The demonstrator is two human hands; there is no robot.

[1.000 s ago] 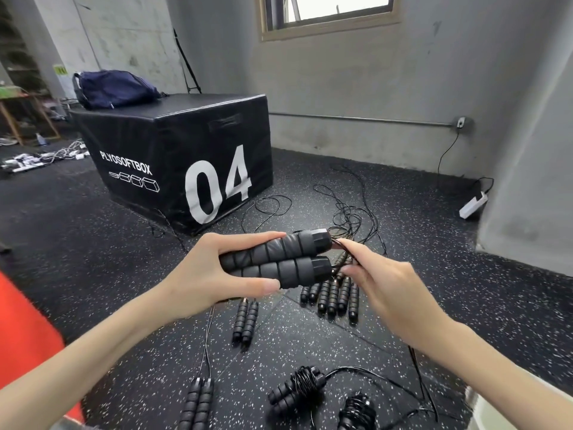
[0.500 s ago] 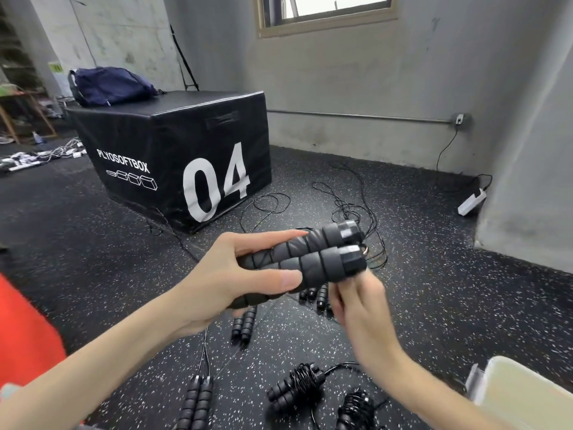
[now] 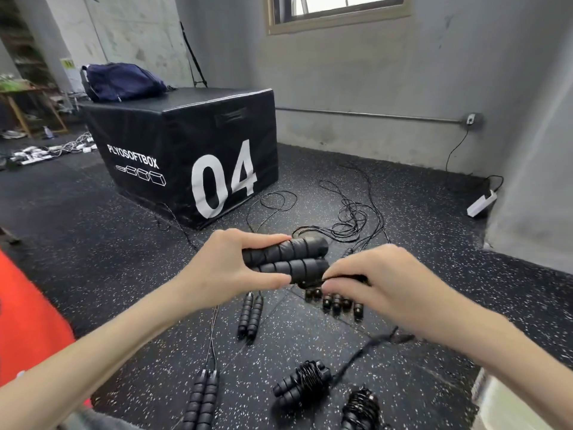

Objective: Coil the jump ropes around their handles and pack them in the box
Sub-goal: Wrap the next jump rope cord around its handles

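My left hand grips two black foam jump-rope handles side by side, held level above the floor. My right hand pinches the thin black rope at the handles' right end, fingers curled under it. On the floor below lie two loose pairs of handles, a row of several handles partly hidden by my right hand, and two coiled ropes. A pale box corner shows at the bottom right.
A black plyo box marked 04 stands ahead with a blue bag on it. Loose black rope tangles on the speckled rubber floor. A red mat is at the left, a white power strip by the right wall.
My right hand rose from under the handles to their right end and now pinches the rope there. The handles dropped to level in my left hand.
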